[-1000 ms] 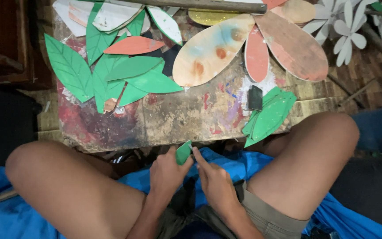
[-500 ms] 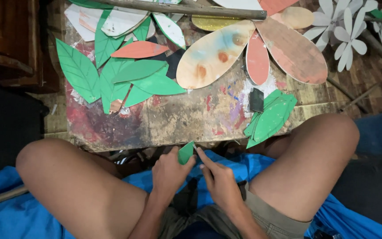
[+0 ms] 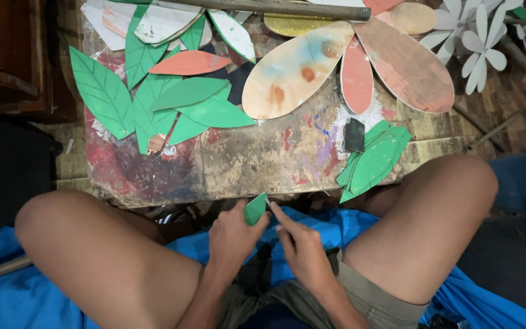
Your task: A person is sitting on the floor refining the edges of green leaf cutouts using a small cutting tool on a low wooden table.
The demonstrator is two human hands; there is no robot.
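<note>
Between your knees, just below the table edge, your left hand (image 3: 231, 234) pinches a small green leaf (image 3: 255, 209), thumb over it, fingers curled behind. Flat, matte, card-like or thin board; only its upper part shows, the rest sits in your grip. Your right hand (image 3: 299, 247) is closed around something thin, index finger stretched along it toward the leaf's right edge. A pale tip shows at the fingertip; what the tool is, you cannot tell from this angle.

Table (image 3: 238, 164): rough, worn wood, smeared with red, purple and white paint, front edge chipped. On its left, a loose pile of green leaves (image 3: 153, 103), pointed ovals with scored veins, overlapping. An orange leaf (image 3: 189, 63) lies on top of them. On the right edge, a stack of narrower green leaves (image 3: 372, 161) hangs partly over the side, a small dark block (image 3: 354, 135) touching its upper end.

Big petals, flat boards with rounded ends: a pale one (image 3: 293, 70) with blue and orange blotches, a narrow salmon one (image 3: 357, 76), a wide brownish-red one (image 3: 406, 64), fanned together. Their inner ends are cut off at the top of the frame, under a wooden stick (image 3: 275, 7).

White flower (image 3: 476, 39) at top right, partly cut off. Blue cloth (image 3: 25, 292) under your legs.
</note>
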